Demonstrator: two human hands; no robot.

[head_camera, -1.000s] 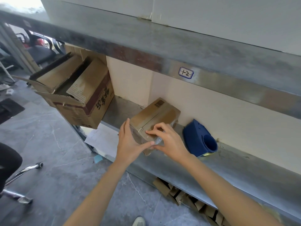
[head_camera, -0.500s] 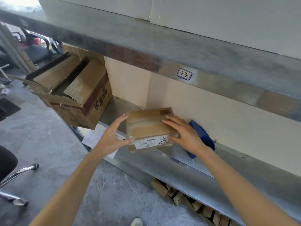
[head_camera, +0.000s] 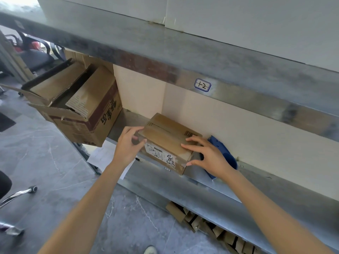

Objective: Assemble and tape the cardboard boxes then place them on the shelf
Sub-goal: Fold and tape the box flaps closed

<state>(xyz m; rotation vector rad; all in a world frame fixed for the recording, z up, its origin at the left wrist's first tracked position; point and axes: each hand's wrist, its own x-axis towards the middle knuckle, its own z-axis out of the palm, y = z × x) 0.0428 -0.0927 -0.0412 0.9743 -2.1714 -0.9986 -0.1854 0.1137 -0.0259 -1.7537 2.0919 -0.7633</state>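
Note:
A small taped cardboard box with a white shipping label on its front sits on the grey metal shelf. My left hand grips its left end, fingers curled over the top corner. My right hand holds the right end, fingers spread across the top and thumb against the side. A blue tape dispenser lies on the shelf just right of the box, partly hidden by my right hand.
A large open cardboard box hangs over the shelf's left end. An upper shelf beam with a "1-2" label runs overhead. Flat cardboard pieces lie under the shelf. A chair leg stands on the floor at left.
The box turned from standing on end to lying flat with its label facing me, and moved back onto the shelf. Both hands shifted to its two ends.

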